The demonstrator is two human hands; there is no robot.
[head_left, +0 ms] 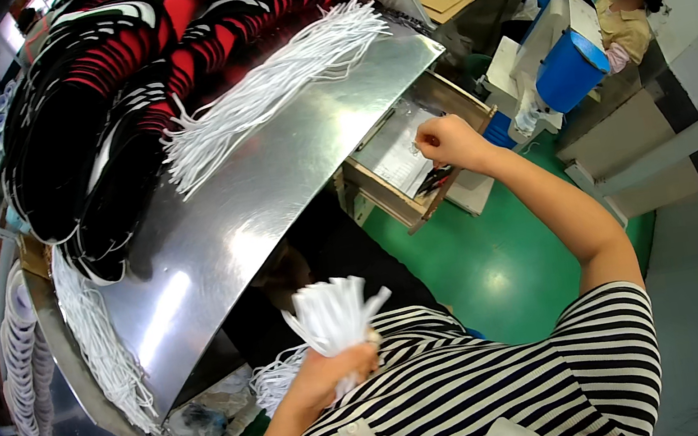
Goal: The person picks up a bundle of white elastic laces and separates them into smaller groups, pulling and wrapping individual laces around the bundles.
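Wooden drawer (388, 196) beside steel table (269, 176): pliers (434, 179), paper inside; right hand (446, 141) fisted above. Left hand (337, 370) clenches white cord bundle (334, 316).

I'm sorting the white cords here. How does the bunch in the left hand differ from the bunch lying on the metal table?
The bunch in the left hand is gripped upright by the left hand; the bunch on the metal table lies flat, untouched. The held one looks shorter and tightly gathered; the table one is longer and fans out. Both are white cords.
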